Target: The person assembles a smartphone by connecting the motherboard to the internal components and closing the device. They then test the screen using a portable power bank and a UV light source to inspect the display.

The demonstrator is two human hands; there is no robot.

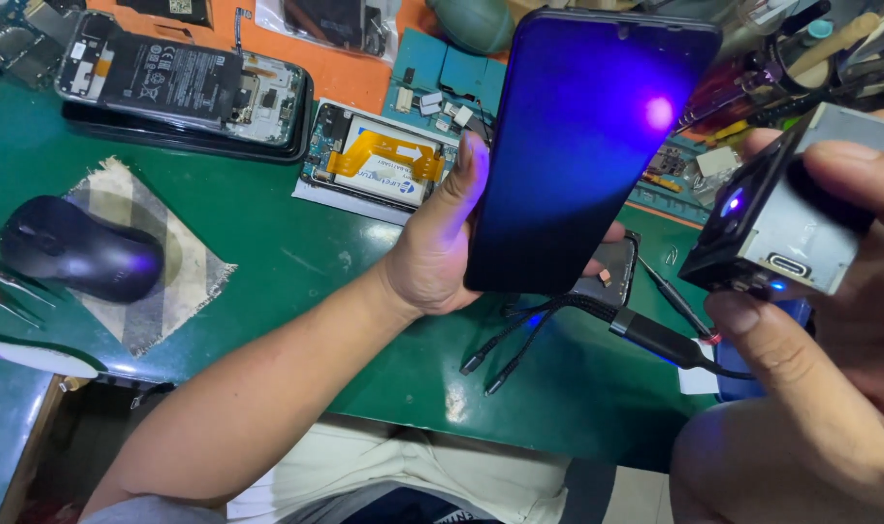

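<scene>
At the far left of the green bench mat (pixel 267 243) a dark computer mouse (pixel 78 247) sits on a frayed, checked scrap of cloth (pixel 175 262). Behind it, toward the back edge, an opened phone (pixel 185 82) lies face down with its black battery and circuit boards bare. Just right of that lies a second opened phone (pixel 379 160), smaller in view, with an orange flex ribbon running across its white battery.

The person's left hand (pixel 432 257) comes up from the lower left, forearm bare, and is closed around a dark-blue smartphone (pixel 578 146). The thumb presses along the phone's left edge and fingertips show past its right edge, so the phone is clamped between them. It is held tilted, raised above the mat, its glossy face toward the camera, and a violet spot of light glows on its upper right part.

Below the phone a bundle of black cables (pixel 519 340) fans out over the mat, its plugs loose.

At the right, close to the camera, the right hand (pixel 830 320) pinches a small grey box-shaped lamp (pixel 801 218) between thumb below and fingers above, gripped firmly. Its dark front face shines a blue-violet light, and it stands just beside the phone, not touching it. Behind, a clutter of tools (pixel 810 58) crowds the back corner.
</scene>
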